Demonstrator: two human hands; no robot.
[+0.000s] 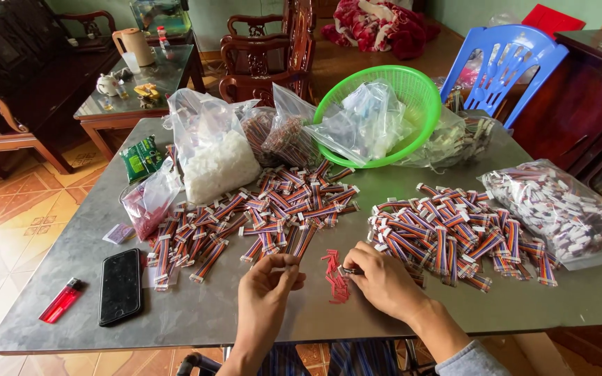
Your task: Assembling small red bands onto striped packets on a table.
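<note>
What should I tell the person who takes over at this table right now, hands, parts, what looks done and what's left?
Left hand: raised over the table, fingertips pinched together; whether it holds anything is too small to tell.
Right hand: resting on the grey table, fingers pinching a small connector piece beside the little heap of red wires.
Parts: one pile of rainbow ribbon cables ahead of the left hand, a second pile by the right hand, a filled clear bag at far right.
Done: cannot tell which pile is finished.
Left: both piles remain loose on the table.
</note>
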